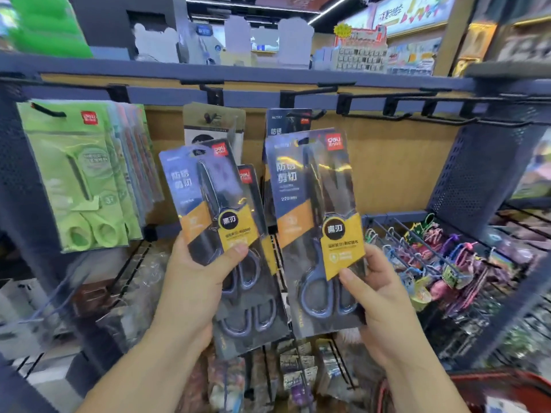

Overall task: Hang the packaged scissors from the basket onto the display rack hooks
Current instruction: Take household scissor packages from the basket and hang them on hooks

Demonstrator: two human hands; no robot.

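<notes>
Before the rack [238, 98], left hand [196, 281] gripping overlapping scissors packs [205, 198], right hand [380, 293] gripping single pack [313, 204], basket [495, 381] cropped.

Red basket [492, 383] cut off at lower right; rear scissors packs [253, 317] partly hidden behind front scissors pack [193, 189].

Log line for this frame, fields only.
phase: pre-hang | left hand: holds pack stack | right hand: holds single pack | hooks: several empty | basket: lower right

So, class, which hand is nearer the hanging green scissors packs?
Left: the left hand is just below and right of the green scissors packs; the right hand lies farther right.
</notes>
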